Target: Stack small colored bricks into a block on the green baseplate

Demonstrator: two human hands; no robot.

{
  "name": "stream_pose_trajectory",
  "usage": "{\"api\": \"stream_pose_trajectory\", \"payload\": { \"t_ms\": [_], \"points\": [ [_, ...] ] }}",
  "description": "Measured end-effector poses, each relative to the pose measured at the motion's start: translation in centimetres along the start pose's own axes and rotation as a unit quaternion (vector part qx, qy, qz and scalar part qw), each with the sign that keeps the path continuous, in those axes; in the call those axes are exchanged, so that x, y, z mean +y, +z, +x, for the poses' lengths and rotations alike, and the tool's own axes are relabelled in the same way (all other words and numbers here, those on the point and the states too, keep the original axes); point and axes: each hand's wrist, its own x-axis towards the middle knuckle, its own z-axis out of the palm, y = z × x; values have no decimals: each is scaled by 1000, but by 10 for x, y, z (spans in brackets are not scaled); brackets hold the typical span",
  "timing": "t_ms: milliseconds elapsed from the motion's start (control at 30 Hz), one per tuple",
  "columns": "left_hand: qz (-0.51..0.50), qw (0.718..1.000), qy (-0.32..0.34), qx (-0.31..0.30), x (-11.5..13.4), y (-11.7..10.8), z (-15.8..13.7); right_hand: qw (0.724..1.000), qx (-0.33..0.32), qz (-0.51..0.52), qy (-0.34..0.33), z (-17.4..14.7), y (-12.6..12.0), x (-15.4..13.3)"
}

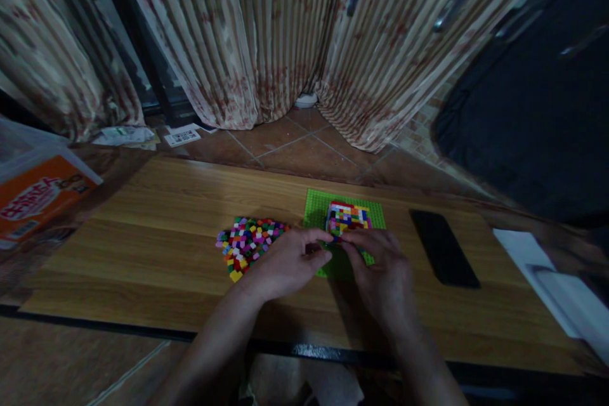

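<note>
Green baseplate (316, 205) under brick block (348, 216) — left hand (295, 259), right hand (384, 265) alongside — grips unclear.

A many-coloured, boxy build (346, 216) is standing on a flat green plate (314, 204); loose, mixed-colour bricks (252, 236) are lying heaped on the desk (181, 209), left of the plate.

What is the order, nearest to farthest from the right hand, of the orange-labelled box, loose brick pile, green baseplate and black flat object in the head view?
1. Green baseplate: partly under the right hand.
2. Black flat object: to the right.
3. Loose brick pile: to the left.
4. Orange-labelled box: far left edge.
</note>
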Motion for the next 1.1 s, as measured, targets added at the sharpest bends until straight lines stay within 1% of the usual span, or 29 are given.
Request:
{"api": "stream_pose_trajectory", "payload": {
  "t_ms": [133,300,433,667,800,967,1100],
  "points": [
    [-3,1000,-5,-15,1,7,1,999,-13,-31,-18,1,2,1],
    [4,999,12,-31,4,14,2,999,2,-46,-16,2,3,2],
    [-5,999,20,-44,5,16,1,999,15,-43,1,1,3,4],
    [15,999,15,-39,10,14,0,999,15,-22,37,0,0,5],
    [16,999,11,-41,14,14,-1,999,23,-14,28,-1,0,4],
    [19,999,18,-25,10,16,-1,999,17,-31,19,-1,1,4],
    [18,999,19,-26,9,17,-1,999,24,-39,20,-2,2,5]
  ]
}}
